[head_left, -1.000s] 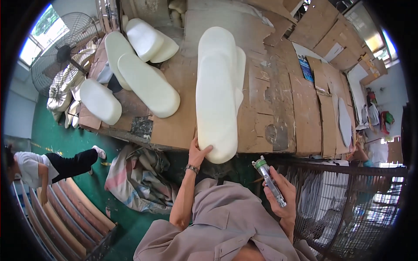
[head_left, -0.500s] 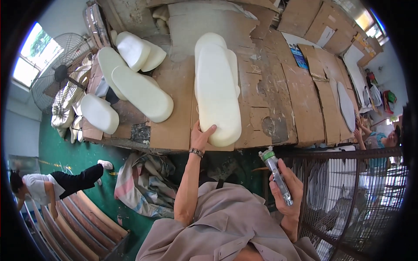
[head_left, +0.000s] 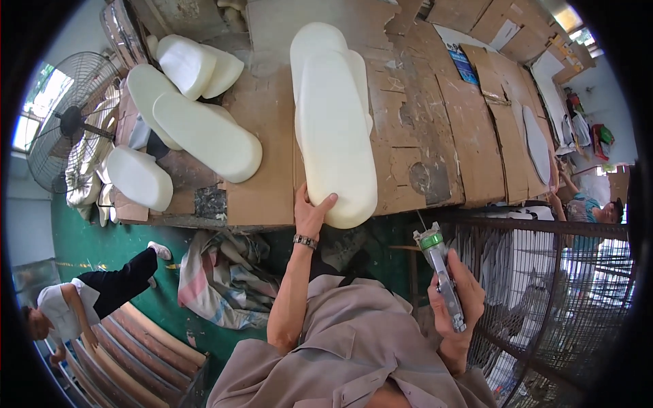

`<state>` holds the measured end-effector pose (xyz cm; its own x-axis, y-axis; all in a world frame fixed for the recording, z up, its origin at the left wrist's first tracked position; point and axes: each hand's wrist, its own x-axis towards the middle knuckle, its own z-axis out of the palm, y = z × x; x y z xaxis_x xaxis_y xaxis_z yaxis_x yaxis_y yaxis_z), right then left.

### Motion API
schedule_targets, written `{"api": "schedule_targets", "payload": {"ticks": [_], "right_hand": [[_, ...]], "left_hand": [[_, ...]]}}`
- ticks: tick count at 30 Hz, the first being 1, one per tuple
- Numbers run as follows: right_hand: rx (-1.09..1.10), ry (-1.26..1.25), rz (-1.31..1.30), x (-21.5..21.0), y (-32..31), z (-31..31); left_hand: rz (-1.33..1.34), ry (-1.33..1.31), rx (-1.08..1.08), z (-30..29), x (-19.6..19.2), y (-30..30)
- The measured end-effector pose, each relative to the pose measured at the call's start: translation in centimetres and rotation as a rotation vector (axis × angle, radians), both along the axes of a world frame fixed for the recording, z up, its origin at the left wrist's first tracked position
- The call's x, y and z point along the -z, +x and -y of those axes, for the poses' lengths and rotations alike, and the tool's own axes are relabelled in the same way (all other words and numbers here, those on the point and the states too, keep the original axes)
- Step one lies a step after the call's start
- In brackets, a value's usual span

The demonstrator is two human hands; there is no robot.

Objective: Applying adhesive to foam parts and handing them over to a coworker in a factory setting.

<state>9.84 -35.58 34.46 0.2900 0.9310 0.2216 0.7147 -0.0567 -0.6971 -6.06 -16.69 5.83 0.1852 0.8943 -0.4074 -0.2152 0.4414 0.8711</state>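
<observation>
Long, white, rounded foam pads (head_left: 335, 122) lie stacked on the cardboard-covered table (head_left: 262, 194) in front of me. My left hand (head_left: 311, 212) grips the near end of the top pad, which juts slightly past the table's front edge. Its thumb presses on top, while the other fingers are partly hidden along the left side. Apart from the pads, off the table's front edge, my right hand (head_left: 457, 306) is closed round a silver spray gun (head_left: 443, 275) with a green ring below its nozzle. The nozzle points up toward the table.
More white foam pads (head_left: 204, 136) rest at the table's left. Beyond them stands a fan (head_left: 71, 122). A crumpled striped sheet (head_left: 221, 285) is on the green floor. A wire rack (head_left: 537, 292) stands at right. Other people are at left (head_left: 81, 299) and far right (head_left: 588, 204).
The view has shifted, so the table and pads sit higher and farther left. My right hand with the spray gun appears slightly lower and farther right. My left hand keeps its hold.
</observation>
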Motion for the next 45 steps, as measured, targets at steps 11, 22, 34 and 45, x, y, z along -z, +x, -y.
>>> {"api": "schedule_targets", "payload": {"ticks": [11,22,34,45], "right_hand": [[0.072,0.025,0.023,0.8,-0.4,2.2],[-0.112,0.037,-0.109,0.8,2.7,9.5],[-0.081,-0.005,-0.101,1.5,5.7,15.2],[-0.130,-0.072,-0.167,1.6,6.4,16.8]], "left_hand": [[0.328,-0.146,-0.013,2.4,1.0,-2.0],[0.641,-0.179,-0.110,7.9,4.3,-1.1],[0.560,-0.118,-0.148,7.9,4.9,-0.1],[0.565,-0.088,-0.167,7.9,4.7,-0.2]]}}
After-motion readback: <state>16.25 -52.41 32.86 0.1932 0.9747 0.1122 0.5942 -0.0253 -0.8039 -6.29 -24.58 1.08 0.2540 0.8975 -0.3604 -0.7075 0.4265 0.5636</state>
